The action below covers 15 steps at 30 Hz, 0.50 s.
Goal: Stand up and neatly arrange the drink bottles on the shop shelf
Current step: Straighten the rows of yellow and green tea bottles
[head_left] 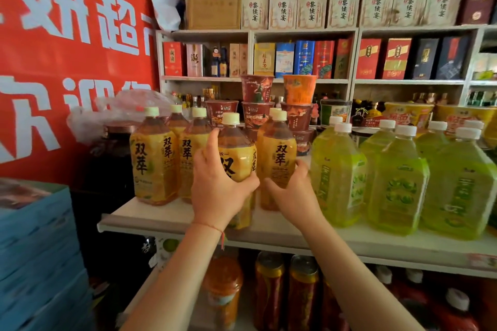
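Several amber tea bottles with yellow labels and cream caps stand on the white shelf (166, 219). My left hand (215, 188) wraps around the front middle amber bottle (236, 153), which stands upright near the shelf's front edge. My right hand (291, 191) grips the lower part of the neighbouring amber bottle (278, 153) just to its right. Two more amber bottles (153, 158) stand to the left, with others behind them. Several green tea bottles (398, 183) with white caps fill the shelf's right half.
Stacked instant-noodle cups (256, 105) stand behind the amber bottles. Boxed liquor fills the upper shelves (304, 58). A dark jar (113, 158) sits left of the shelf under a red banner. Blue cartons (40, 250) stack at lower left. Cans and bottles (271, 293) fill the shelf below.
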{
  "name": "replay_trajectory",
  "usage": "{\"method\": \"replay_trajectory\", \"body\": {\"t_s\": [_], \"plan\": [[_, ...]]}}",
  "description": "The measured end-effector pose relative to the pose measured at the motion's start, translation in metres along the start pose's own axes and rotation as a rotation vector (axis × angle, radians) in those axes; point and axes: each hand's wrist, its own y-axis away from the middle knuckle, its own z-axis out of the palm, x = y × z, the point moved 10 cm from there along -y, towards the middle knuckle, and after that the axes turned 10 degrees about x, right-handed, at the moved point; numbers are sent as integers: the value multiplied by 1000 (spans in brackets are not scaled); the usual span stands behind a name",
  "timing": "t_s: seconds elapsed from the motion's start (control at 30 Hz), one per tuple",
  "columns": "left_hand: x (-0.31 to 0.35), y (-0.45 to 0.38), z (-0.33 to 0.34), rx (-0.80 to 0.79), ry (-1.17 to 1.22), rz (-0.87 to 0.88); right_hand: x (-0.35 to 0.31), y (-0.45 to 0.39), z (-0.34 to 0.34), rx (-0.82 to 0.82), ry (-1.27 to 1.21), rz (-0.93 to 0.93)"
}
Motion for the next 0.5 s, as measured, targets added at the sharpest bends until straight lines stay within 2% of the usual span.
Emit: {"method": "replay_trajectory", "body": {"t_s": [0.1,0.23,0.33,0.5], "plan": [[-14,-8,-9,-11,37,2,6,-12,16,16,115,105],[-28,-16,-19,-31,79,16,3,-23,16,124,212,185],[-33,-20,-21,-38,81,30,-2,-24,17,139,198,161],[-47,-30,-32,-47,138,15,-19,-13,33,54,159,98]]}}
